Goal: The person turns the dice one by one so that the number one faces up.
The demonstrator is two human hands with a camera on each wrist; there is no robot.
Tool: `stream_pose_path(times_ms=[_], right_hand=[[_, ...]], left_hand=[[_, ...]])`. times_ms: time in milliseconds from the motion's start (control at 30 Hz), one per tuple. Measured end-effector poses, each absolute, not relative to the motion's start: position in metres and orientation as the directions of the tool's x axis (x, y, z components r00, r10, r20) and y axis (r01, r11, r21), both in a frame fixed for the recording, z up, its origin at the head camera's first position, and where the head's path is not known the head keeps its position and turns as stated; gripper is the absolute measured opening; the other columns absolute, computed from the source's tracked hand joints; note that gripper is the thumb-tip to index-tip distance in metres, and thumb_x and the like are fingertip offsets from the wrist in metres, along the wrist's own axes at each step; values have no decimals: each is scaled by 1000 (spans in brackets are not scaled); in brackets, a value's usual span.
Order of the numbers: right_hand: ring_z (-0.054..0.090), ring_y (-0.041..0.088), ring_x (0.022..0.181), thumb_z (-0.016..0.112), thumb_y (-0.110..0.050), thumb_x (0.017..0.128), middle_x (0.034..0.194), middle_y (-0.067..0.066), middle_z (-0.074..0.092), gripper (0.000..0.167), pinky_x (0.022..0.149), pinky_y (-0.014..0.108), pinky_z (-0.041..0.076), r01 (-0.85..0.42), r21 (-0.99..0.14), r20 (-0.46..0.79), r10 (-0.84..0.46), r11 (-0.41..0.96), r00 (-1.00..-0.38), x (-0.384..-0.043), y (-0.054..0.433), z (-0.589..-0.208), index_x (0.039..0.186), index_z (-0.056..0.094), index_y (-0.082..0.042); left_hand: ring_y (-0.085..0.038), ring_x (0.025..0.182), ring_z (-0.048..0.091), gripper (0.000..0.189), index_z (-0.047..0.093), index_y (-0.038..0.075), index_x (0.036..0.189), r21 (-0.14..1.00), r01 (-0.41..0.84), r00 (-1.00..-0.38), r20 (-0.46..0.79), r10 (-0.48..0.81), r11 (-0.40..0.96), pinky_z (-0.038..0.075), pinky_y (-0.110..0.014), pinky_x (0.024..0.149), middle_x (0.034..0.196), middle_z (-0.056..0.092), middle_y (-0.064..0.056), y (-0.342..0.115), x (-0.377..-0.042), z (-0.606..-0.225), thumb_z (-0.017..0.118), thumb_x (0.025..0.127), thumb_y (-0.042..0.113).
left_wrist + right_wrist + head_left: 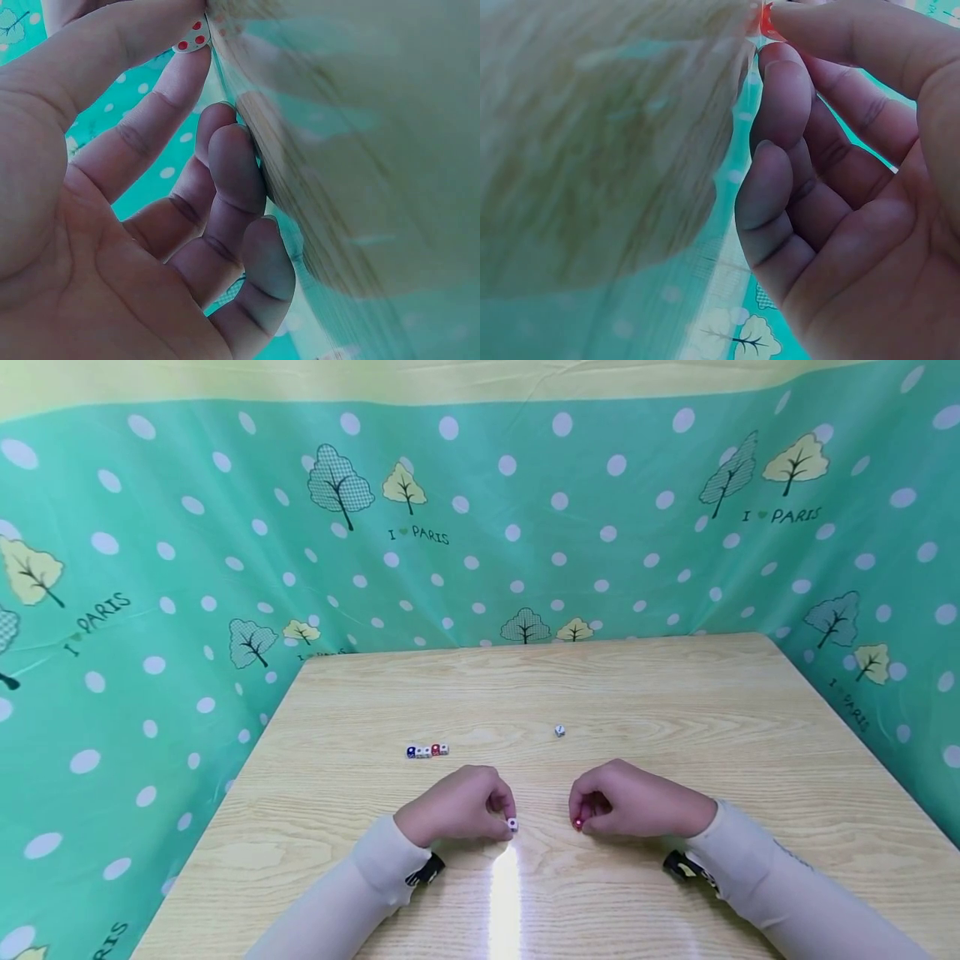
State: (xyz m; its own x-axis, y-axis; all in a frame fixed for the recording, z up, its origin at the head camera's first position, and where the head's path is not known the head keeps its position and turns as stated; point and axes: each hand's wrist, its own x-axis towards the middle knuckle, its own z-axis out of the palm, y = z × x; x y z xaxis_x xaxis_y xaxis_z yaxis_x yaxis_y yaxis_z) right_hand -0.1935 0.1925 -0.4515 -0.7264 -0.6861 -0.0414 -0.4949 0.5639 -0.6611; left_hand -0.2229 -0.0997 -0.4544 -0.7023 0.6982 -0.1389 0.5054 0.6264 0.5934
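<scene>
Between thumb and index finger, my left hand (468, 806) pinches a white die (512, 824) close to the table surface. In the left wrist view that white die (193, 36) shows red pips at the fingertips. To the right, my right hand (637, 802) pinches a red die (577, 824), low over the table. Only a sliver of the red die (768, 20) shows beside the thumb in the right wrist view. A row of several dice (427, 751), blue, white and red, lies beyond the left hand. One lone white die (559, 731) lies farther back, between the hands.
The wooden table (675, 693) carries all the dice. A green polka-dot cloth (480, 568) with printed trees hangs behind it and along both sides. A bright light reflection crosses the tabletop near the front.
</scene>
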Motion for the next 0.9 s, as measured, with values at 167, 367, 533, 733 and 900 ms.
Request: stream_pose_path(times_ms=[167, 367, 533, 733, 900], right_hand=[[59, 2, 74, 73, -1, 88, 84, -11, 70, 21, 67, 22, 53, -493, -662, -45, -686, 565, -726, -193, 192, -450, 91, 73, -22], [59, 3, 73, 73, 0, 87, 84, -10, 70, 23, 66, 22, 52, -489, -658, -52, -682, 573, -730, -193, 193, -451, 91, 73, -23], [58, 3, 72, 72, 0, 86, 83, -11, 69, 25, 65, 22, 51, -498, -642, -44, -677, 582, -735, -193, 194, -452, 90, 73, -25], [59, 4, 73, 72, 0, 86, 84, -12, 69, 26, 66, 22, 52, -521, -627, -26, -684, 579, -729, -194, 195, -452, 90, 73, -25], [60, 5, 74, 72, -1, 86, 84, -12, 68, 25, 67, 22, 52, -529, -616, -23, -685, 584, -729, -194, 194, -452, 89, 73, -25]], left_hand=[[-4, 68, 51, 17, 71, 28, 73, 585, 510, -703, -139, 698, 630, 45, -21, 62, 67, 63, 13, -100, -223, -454, 84, 77, 17], [-3, 67, 51, 18, 71, 29, 73, 573, 519, -704, -133, 698, 634, 44, -21, 62, 66, 63, 14, -99, -222, -456, 84, 77, 18], [-3, 69, 50, 19, 70, 30, 72, 551, 534, -705, -128, 697, 641, 43, -21, 63, 67, 60, 14, -98, -221, -453, 84, 77, 19], [-4, 75, 51, 19, 69, 32, 72, 505, 556, -714, -116, 690, 660, 44, -23, 66, 74, 63, 14, -97, -218, -450, 84, 76, 20], [-5, 77, 54, 15, 71, 31, 73, 480, 564, -724, -103, 682, 671, 46, -24, 68, 80, 65, 12, -96, -216, -450, 84, 78, 24]])
